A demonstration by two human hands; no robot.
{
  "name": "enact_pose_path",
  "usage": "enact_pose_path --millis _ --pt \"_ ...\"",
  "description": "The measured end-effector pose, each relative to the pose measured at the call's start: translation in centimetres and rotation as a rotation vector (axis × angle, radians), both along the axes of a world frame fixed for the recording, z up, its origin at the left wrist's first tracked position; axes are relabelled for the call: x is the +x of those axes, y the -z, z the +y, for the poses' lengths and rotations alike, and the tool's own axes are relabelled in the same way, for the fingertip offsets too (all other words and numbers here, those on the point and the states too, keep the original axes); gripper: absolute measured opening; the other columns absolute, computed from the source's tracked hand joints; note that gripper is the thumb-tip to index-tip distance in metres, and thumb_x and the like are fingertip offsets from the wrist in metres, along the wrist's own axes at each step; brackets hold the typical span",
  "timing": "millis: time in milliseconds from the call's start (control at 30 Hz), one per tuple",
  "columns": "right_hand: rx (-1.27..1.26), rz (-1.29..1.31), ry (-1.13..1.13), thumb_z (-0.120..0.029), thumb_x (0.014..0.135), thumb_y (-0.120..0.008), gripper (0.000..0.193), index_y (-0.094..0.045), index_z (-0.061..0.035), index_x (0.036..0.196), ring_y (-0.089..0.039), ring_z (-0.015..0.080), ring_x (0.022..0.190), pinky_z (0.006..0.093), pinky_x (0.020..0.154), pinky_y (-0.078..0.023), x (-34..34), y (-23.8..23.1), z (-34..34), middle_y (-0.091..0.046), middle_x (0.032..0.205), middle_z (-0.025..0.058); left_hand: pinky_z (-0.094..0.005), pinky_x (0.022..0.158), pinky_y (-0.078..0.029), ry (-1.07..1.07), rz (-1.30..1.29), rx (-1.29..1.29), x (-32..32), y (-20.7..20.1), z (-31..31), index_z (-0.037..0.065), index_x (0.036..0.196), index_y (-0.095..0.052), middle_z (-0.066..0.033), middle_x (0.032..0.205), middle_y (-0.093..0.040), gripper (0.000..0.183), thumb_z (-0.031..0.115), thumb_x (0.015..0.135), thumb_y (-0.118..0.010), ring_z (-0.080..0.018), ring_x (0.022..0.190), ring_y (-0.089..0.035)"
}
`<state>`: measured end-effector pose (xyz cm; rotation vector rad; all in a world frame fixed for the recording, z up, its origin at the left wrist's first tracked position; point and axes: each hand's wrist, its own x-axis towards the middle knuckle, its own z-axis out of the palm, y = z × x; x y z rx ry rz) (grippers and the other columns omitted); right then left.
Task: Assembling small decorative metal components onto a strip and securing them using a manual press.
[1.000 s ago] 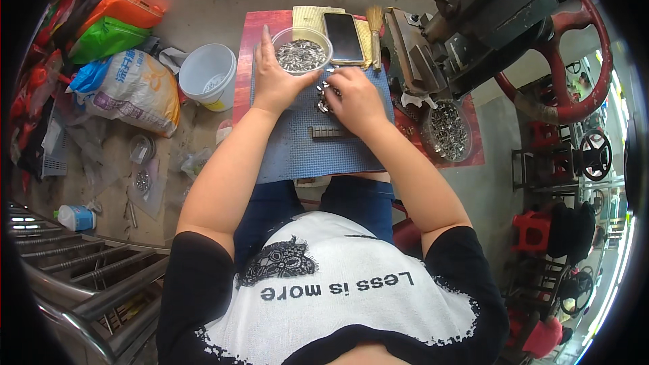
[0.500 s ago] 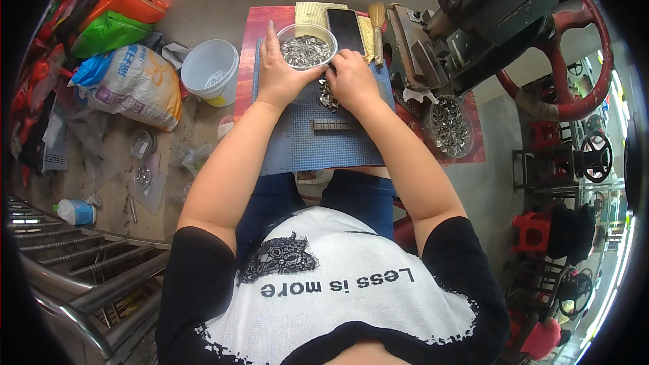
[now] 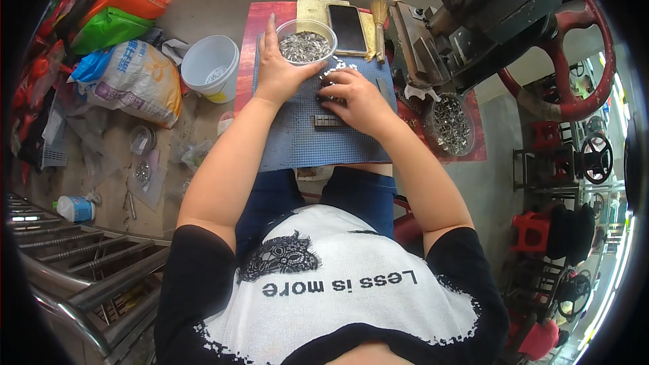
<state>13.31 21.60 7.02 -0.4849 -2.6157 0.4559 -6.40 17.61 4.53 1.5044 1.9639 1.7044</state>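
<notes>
A clear round tub point(image 3: 305, 24), part-filled with small shiny metal pieces point(image 3: 304, 46), stands at the far side of the blue mat. My left hand point(image 3: 280, 78) holds it at its left and near side, thumb stretched along the near edge. Just right of it, my right hand point(image 3: 358, 98) reaches low over the mat, fingers curved and thumb apart. Loose metal pieces point(image 3: 338, 69) lie beyond and under those fingers; part of the pile is hidden. Close to the right thumb is a small slotted metal bar point(image 3: 326, 121), its right end covered by the hand.
The blue mat point(image 3: 291, 149) covers much of a red table. Behind lie a phone point(image 3: 347, 29) and a brush point(image 3: 379, 27). At right are a bowl of metal pieces point(image 3: 451, 125) and a black press with a red handwheel point(image 3: 561, 47). A white bucket point(image 3: 211, 67) stands left.
My right hand has moved from the tub's edge toward me, over the loose pieces and beside the slotted bar. Some loose pieces now show nearer the tub. My left hand stays on the tub.
</notes>
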Motion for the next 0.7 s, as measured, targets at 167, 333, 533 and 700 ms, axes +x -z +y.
enact_pose_path --millis 167,333,533,700 --pt "-0.042 0.046 0.049 -0.007 0.078 -0.076 0.015 -0.076 -0.0085 0.092 -0.061 0.0271 0.110 0.0383 0.094 -0.051 1.6 -0.2 1.6 -0.069 0.111 0.0059 -0.0433 0.104 -0.044 0.006 0.031 -0.012 -0.1 0.1 0.0 0.005 0.154 -0.018 -0.0226 0.132 -0.044 0.129 0.033 0.055 -0.095 -0.0371 0.122 -0.051" --pt "0.004 0.106 0.097 -0.007 0.077 -0.077 0.015 -0.075 -0.0075 0.091 -0.059 0.0290 0.106 0.0386 0.091 -0.050 0.6 -0.2 1.1 -0.066 0.103 0.0088 -0.0440 0.105 -0.044 0.019 0.032 -0.001 -0.2 0.4 0.2 0.005 0.155 -0.018 -0.0224 0.133 -0.043 0.129 0.033 0.055 -0.094 -0.0373 0.123 -0.050" --pt "0.095 0.027 0.028 -0.011 0.079 -0.071 0.013 -0.071 -0.0046 0.090 -0.054 0.0316 0.105 0.0408 0.093 -0.046 -1.5 0.7 0.4 -0.061 0.102 0.0105 -0.0437 0.108 -0.041 0.025 0.055 -0.030 -0.5 0.8 0.1 0.005 0.154 -0.020 -0.0252 0.139 -0.039 0.127 0.035 0.056 -0.094 -0.0385 0.128 -0.046" --pt "-0.005 0.088 0.057 -0.007 0.079 -0.069 0.013 -0.067 -0.0041 0.092 -0.054 0.0327 0.105 0.0402 0.093 -0.046 0.9 -0.1 1.0 -0.060 0.103 0.0126 -0.0457 0.113 -0.034 -0.110 0.257 -0.076 0.2 -0.2 -1.6 0.004 0.151 -0.027 -0.0286 0.148 -0.030 0.110 0.036 0.066 -0.089 -0.0415 0.139 -0.033"
